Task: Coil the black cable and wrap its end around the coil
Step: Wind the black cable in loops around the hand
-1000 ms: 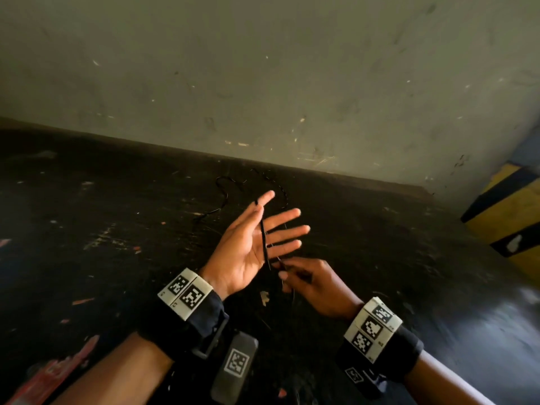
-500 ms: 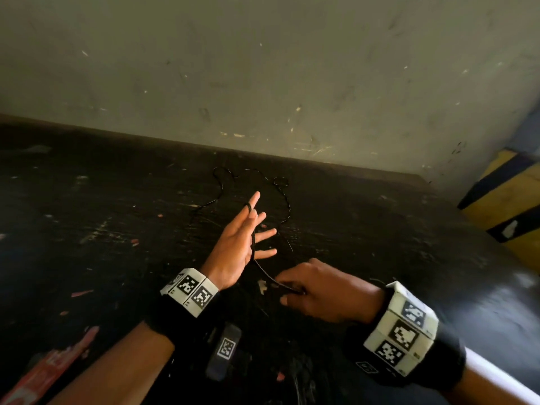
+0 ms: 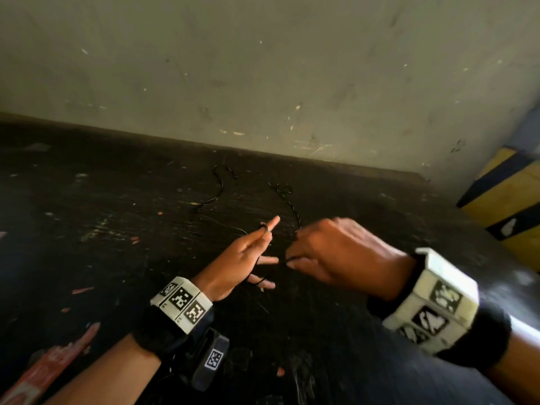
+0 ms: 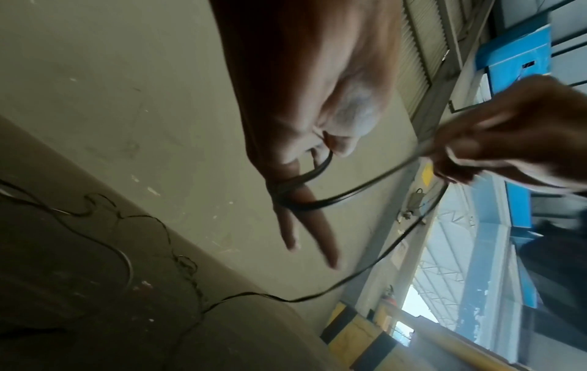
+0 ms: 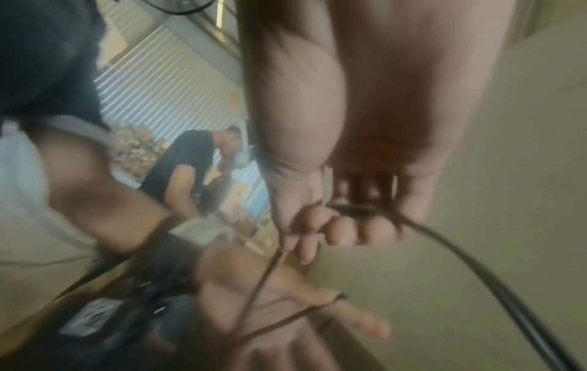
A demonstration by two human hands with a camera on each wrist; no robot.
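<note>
The thin black cable (image 3: 221,185) trails in loose curves over the dark table (image 3: 87,229) toward the wall. My left hand (image 3: 248,252) is raised edge-on with fingers straight. A loop of the cable (image 4: 317,200) goes round those fingers (image 4: 327,241), and the thumb pins it against them. Just right of it, my right hand (image 3: 336,252) pinches the cable (image 5: 476,263) between thumb and fingertips, drawn taut from the loop. In the right wrist view my right hand (image 5: 333,150) is blurred above the left palm (image 5: 286,301).
A scuffed pale wall (image 3: 263,68) runs along the table's far edge. A yellow and black striped barrier (image 3: 511,206) stands at the right. A red object (image 3: 43,366) lies at the near left edge. Another person (image 5: 190,163) sits far behind.
My right hand has risen from below the left palm to its right side, carrying the cable round the left fingers. The left hand has turned from palm-up to edge-on.
</note>
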